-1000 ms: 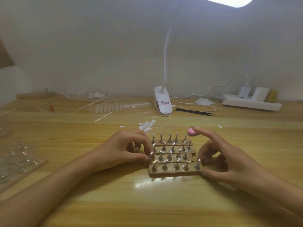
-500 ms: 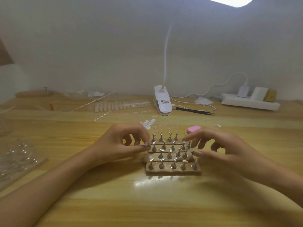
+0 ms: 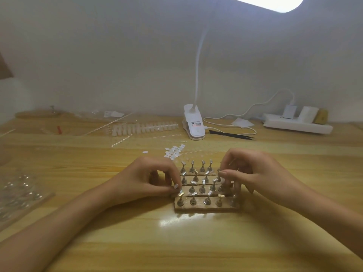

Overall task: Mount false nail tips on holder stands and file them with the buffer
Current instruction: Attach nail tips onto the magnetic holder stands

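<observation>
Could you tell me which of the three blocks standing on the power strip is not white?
The block at the right end: it is yellowish brown, while the other two are white.

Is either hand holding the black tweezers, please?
No, the black tweezers lie on the table beside the lamp clamp, untouched.

Lamp [image 3: 265, 1] overhead blown out; tabletop [image 3: 176, 222] glare; soft, wide-angle edges.

Single head-worn wide-angle view, looking forward and down, close over the table [image 3: 196, 244]
</observation>
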